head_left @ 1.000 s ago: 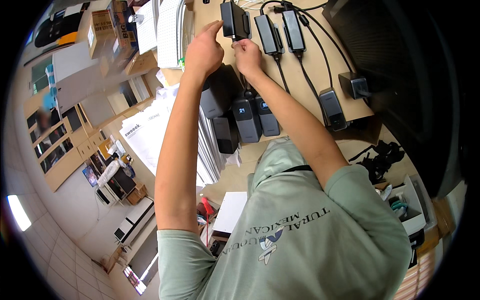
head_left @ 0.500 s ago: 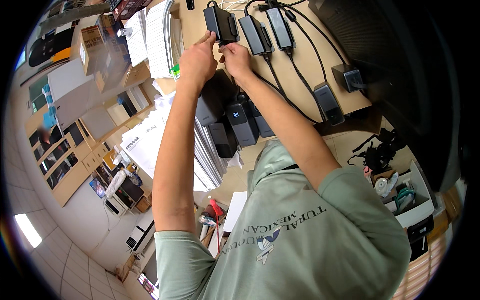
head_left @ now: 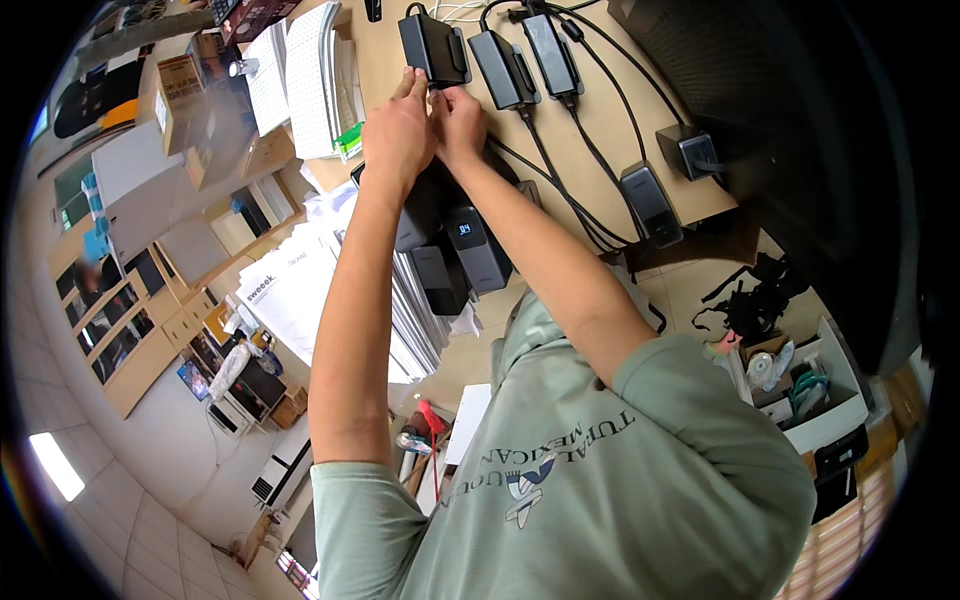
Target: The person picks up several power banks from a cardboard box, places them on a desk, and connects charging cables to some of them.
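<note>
A black power adapter (head_left: 432,45) lies at the far end of a light wooden table (head_left: 610,130). My left hand (head_left: 397,130) and my right hand (head_left: 460,120) meet at its near end, fingertips pinched against it, knuckles touching. What sits between the fingertips is hidden. Two more black adapters (head_left: 505,68) (head_left: 550,40) lie beside it on the right, with black cables (head_left: 560,170) running back toward me. Below my wrists stand dark power banks (head_left: 478,245), one showing a small lit display.
Two smaller black adapters (head_left: 650,200) (head_left: 690,150) sit at the table's right edge beside a large dark panel (head_left: 800,130). White stacked sheets (head_left: 325,75) and cardboard boxes (head_left: 180,90) are at the left. A white bin (head_left: 815,395) with odds and ends is lower right.
Both hands have drawn together at the adapter's near end; earlier the left fingers pointed at it with the right hand just below. The view has shifted slightly.
</note>
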Demonstrator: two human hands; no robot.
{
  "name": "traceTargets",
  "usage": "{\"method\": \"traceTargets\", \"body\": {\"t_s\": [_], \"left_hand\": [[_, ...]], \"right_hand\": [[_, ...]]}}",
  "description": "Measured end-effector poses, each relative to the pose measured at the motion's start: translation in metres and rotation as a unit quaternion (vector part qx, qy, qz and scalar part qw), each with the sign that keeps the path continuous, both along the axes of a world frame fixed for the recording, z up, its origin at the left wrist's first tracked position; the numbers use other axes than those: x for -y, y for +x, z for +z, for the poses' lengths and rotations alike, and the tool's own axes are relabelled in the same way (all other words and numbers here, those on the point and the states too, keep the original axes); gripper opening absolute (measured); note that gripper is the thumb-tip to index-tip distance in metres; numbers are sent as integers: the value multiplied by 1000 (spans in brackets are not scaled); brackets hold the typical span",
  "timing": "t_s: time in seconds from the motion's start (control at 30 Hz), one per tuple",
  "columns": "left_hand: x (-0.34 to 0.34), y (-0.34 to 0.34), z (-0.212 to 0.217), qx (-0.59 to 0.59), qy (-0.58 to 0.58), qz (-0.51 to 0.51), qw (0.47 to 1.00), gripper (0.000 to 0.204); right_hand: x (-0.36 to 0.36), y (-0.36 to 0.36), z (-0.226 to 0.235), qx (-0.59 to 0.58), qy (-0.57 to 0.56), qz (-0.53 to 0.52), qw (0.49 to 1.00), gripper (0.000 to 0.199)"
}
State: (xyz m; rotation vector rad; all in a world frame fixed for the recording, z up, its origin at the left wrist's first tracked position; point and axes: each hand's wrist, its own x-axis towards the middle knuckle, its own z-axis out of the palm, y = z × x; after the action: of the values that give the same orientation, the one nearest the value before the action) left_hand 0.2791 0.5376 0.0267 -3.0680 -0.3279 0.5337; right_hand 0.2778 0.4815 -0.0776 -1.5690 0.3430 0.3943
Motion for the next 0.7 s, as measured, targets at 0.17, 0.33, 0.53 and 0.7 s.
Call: {"method": "traceTargets", "body": {"t_s": [0.17,0.33,0.53,0.7], "left_hand": [[6,2,2,-15,15,-11,1000,45],[10,1,-7,-30,63,-16,997,62],[1,-6,3,-16,22,-23,999,55],[9,1,-5,-46,59,-23,997,60]], "right_hand": [[2,6,-5,2,-76,24,997,28],[15,7,7,-38,-59,40,997,30],[9,10,11,-6,-100,58,993,24],[13,16,3,5,-102,74,992,24]]}}
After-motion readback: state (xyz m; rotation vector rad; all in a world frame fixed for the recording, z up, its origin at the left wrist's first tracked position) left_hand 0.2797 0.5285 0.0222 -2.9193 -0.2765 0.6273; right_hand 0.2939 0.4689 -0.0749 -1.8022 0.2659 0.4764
